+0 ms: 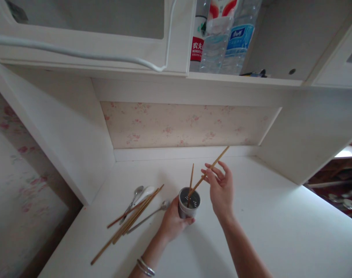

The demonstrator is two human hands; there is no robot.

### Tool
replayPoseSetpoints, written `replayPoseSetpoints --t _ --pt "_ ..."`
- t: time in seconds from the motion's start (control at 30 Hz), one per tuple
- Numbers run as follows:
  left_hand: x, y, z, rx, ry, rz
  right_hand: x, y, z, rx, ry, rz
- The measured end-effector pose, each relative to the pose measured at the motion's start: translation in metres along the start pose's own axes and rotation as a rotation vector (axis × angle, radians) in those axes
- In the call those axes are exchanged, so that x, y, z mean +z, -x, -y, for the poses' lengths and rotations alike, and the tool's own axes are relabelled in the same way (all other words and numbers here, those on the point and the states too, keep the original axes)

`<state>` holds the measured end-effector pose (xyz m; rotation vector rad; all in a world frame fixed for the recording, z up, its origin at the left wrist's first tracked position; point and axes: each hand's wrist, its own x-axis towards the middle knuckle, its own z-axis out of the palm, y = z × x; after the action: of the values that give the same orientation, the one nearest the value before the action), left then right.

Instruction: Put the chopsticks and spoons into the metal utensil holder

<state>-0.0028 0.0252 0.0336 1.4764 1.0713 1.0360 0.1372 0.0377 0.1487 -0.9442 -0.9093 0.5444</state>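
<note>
A single head-worn camera looks forward and down over the white table [251, 231] from close above it, near enough that both forearms enter from the bottom edge at 6 o'clock. The left hand [171, 222], the metal cup [189, 204] in its grip, and the right hand [222, 191] with its chopstick [213, 165] sit just below the frame's middle. The view faces the floral back panel [178, 125] and reaches up to the shelf [245, 80] of water bottles [222, 42] at 12 to 1 o'clock.
</note>
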Motion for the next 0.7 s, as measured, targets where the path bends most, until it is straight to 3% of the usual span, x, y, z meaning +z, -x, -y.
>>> replayPoseSetpoints --t 0.17,0.33,0.47,0.7 --pt "-0.001 0.0 0.004 0.025 -0.021 0.002 -0.016 -0.007 -0.046 0.211 0.163 0.093" --pt "0.0 0.0 0.003 0.026 0.019 0.013 -0.017 0.005 -0.076 0.246 0.295 0.21" --pt "-0.001 -0.001 0.005 0.03 0.029 0.02 -0.015 0.01 -0.074 0.211 0.414 0.304" --pt "0.0 -0.003 0.011 0.005 0.01 0.024 -0.014 0.002 -0.063 0.14 0.526 0.359"
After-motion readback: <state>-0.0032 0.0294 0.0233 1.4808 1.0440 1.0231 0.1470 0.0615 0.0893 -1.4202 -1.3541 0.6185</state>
